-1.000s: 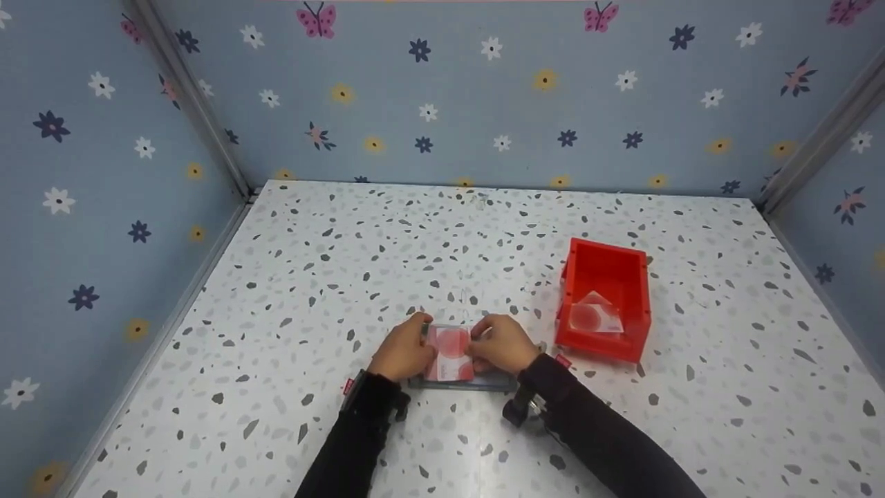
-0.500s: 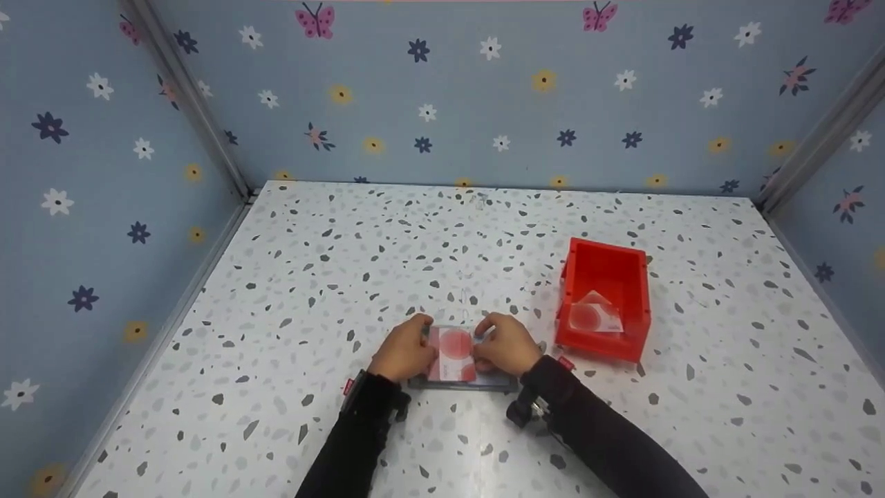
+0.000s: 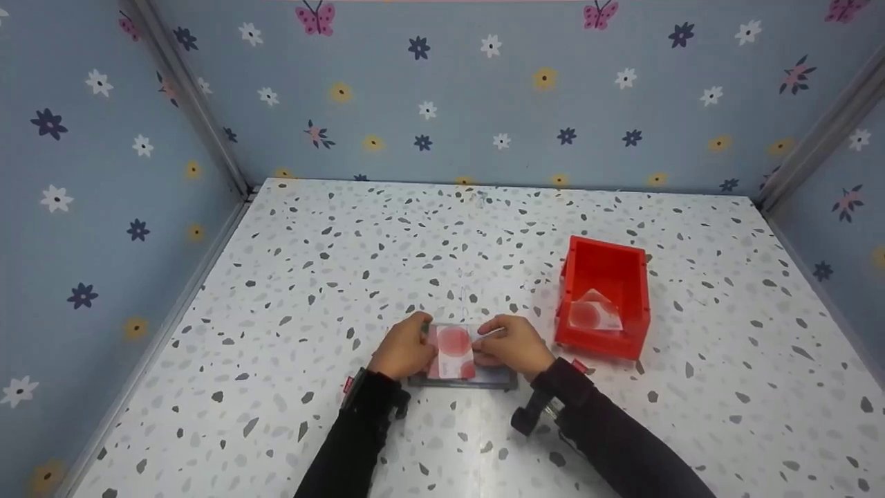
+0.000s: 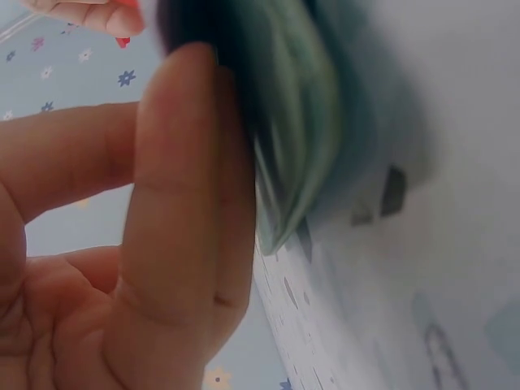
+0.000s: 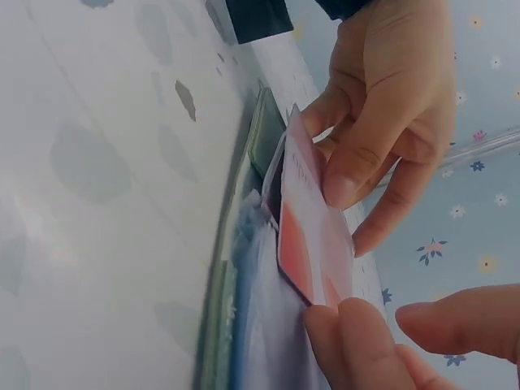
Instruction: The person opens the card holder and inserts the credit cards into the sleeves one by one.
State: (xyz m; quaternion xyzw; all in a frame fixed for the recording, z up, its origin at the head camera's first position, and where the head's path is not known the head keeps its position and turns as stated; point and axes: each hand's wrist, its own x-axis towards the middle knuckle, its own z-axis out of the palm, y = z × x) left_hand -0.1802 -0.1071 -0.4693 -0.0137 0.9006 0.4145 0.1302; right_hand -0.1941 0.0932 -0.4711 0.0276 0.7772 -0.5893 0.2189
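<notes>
A pink-and-white card with red circles [image 3: 454, 351] lies at the near centre of the table, over a flat holder with clear sleeves and a green edge [image 3: 498, 377]. My left hand [image 3: 406, 348] grips the card's left side, its thumb [image 5: 345, 183] flat on the printed face in the right wrist view. At the opposite edge is my right hand [image 3: 513, 346], two fingertips [image 5: 363, 325] right against the card and another finger raised apart. Whether these fingertips pinch the card or a sleeve, I cannot tell. The card tilts up from the translucent sleeve [image 5: 268, 317].
To the right stands a red plastic bin [image 3: 608, 266] with a similar pink-and-white card [image 3: 591, 315] in its front part. Flower-patterned walls [image 3: 484, 90] enclose the speckled white table [image 3: 332, 277] at the back and both sides.
My right hand has shifted slightly right and its wrist has turned, with a finger lifting from the card's edge. The card has edged a little to the right; my left hand stays put.
</notes>
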